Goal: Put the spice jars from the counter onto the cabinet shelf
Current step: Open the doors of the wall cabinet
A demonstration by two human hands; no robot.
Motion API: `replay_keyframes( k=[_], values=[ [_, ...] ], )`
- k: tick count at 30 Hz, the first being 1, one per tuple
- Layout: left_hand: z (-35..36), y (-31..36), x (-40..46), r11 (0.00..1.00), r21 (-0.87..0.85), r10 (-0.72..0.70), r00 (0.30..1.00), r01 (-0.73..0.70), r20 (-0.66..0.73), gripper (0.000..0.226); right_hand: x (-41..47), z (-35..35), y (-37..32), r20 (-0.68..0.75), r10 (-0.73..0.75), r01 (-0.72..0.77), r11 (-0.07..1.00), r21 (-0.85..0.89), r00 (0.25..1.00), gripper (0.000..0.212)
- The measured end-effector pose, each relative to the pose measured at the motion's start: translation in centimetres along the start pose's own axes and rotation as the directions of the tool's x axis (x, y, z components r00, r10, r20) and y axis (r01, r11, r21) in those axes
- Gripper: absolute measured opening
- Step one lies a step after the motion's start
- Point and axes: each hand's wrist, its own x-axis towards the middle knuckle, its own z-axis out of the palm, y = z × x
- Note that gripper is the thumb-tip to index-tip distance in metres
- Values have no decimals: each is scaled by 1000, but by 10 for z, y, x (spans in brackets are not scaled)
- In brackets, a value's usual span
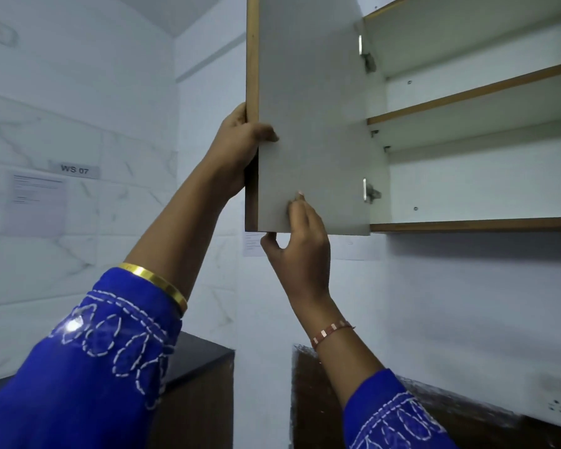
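— Sleeve [88, 361] closest. Both hands?
— Left hand [237, 147] fingers clamp the door [308, 118] edge; right hand [300, 251] pinches its bottom corner. I see no jars; shelf [473, 92] bare.

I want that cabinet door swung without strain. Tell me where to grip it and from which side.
Grip the cabinet door on its free vertical edge, opposite the hinges, coming from the left, as the left hand does. The right hand pinches the bottom edge. That edge is farthest from the pivot.
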Motion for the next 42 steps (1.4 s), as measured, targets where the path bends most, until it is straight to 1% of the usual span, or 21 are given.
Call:
replay_keyframes(
  k=[2,5,7,9,13,16,18,20,22,24,26,28,30,34,36,42],
  values=[
    [-31,-15,6,1000,-4,-28,1000,28,-4,44,-1,27,-9,29,-36,37,998,-53,999,40],
    [-66,-36,20,999,-23,-45,999,45,-6,40,-5,62,-17,40,-83,89,984,-154,996,37],
    [-73,-43,24,999,-45,-26,999,27,19,34,-8,72,-16,23,-100,103,973,-206,995,36],
    [-78,-48,28,998,-61,4,999,-1,47,28,-10,81,-13,-28,-110,100,967,-233,994,35],
    [-75,-52,28,997,-64,49,999,-47,22,24,-11,83,-11,-43,-112,97,961,-260,993,38],
    [-69,-49,25,998,-18,64,998,-65,-26,23,-10,77,-10,-12,-108,101,958,-268,994,40],
    [-63,-46,21,998,28,65,996,-64,-53,28,-8,69,-10,16,-106,106,957,-271,994,40],
    [-55,-44,15,989,127,93,991,-80,-100,33,-7,59,-7,52,-118,127,955,-267,992,41],
    [-45,-44,6,939,314,200,965,-140,-168,35,-4,46,-3,83,-164,180,948,-261,983,38],
    [-33,-48,-9,862,469,324,920,-192,-219,41,-3,28,6,108,-231,253,928,-274,967,34],
    [-25,-56,-25,809,550,417,863,-208,-287,46,-5,11,19,147,-283,316,899,-305,948,39],
    [-8,-61,-43,776,592,475,821,-220,-317,47,-8,-12,36,190,-278,328,884,-332,941,40],
    [16,-57,-55,754,603,508,813,-260,-285,47,-8,-37,55,225,-252,320,879,-353,941,41],
    [80,-44,-75,765,566,495,844,-308,-209,45,-4,-97,94,265,-194,291,871,-397,944,42],
    [116,-41,-86,781,536,478,859,-321,-181,45,-2,-132,113,282,-174,286,857,-429,944,42],
    [232,-35,-118,870,384,373,922,-309,-103,44,9,-245,176,295,-161,308,764,-567,942,43]
  ],
)
